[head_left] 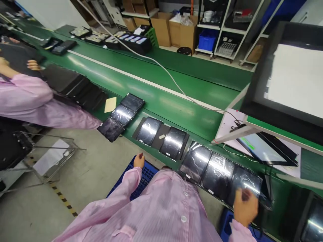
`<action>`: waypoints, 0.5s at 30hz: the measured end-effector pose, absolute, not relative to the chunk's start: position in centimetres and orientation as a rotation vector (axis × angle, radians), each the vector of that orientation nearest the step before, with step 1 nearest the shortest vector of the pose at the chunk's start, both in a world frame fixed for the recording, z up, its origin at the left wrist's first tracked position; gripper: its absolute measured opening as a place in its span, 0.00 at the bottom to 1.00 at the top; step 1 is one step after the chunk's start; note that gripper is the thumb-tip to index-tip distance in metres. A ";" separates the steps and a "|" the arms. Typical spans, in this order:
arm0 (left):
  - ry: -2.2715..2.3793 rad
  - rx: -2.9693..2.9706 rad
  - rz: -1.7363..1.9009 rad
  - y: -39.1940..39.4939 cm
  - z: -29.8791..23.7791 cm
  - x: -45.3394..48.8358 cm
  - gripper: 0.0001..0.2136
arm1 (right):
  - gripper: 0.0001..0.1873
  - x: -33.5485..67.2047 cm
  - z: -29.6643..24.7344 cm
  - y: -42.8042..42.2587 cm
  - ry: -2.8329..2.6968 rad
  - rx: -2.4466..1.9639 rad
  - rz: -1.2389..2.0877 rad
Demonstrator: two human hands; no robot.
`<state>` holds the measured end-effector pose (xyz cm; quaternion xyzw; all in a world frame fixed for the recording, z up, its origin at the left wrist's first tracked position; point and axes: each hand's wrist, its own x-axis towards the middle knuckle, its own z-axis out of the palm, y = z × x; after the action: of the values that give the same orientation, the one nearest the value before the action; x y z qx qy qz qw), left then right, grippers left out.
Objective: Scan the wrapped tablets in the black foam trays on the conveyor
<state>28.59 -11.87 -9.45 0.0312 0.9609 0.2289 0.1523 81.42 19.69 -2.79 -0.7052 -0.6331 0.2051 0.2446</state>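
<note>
My left hand hangs apart from the bench edge, above a blue crate, its fingers curled in with dark tips and nothing visible in them. Blurred by motion, my right hand is over the near end of a glossy black screen panel. Its fingers are curled round a dark spot; what they hold, if anything, cannot be made out. Beside that panel lie two more, a middle panel and a left panel, in one row. Farther left are two film-covered panels on dark pads.
Three black panels lie across the bench edge near a yellow card. A co-worker's pink sleeve is at left beside black stacks. A white cable crosses the green bench. A raised stand holds a monitor at right.
</note>
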 end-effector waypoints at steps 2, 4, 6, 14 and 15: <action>2.772 0.098 0.677 -11.0 -9.3 24.7 0.23 | 0.29 71.4 -2.0 17.1 -1.824 -1.661 1.013; 2.787 0.139 0.690 -9.9 -8.9 20.2 0.25 | 0.31 61.2 -2.4 14.7 -1.903 -1.419 1.433; 2.787 0.189 0.689 -8.6 -8.6 15.7 0.26 | 0.38 52.6 -3.8 12.9 -1.989 -1.372 1.568; 2.564 0.327 0.488 -5.0 -8.1 5.3 0.30 | 0.55 40.7 -9.9 13.7 -1.681 -2.054 1.416; 2.540 0.346 0.448 -4.8 -7.9 4.8 0.31 | 0.53 40.7 -10.1 14.0 -1.642 -2.098 1.388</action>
<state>4.80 -4.81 -7.91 0.1281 0.9409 0.1658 0.2662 40.70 14.02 -10.14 -0.6967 -0.5454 0.4609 0.0685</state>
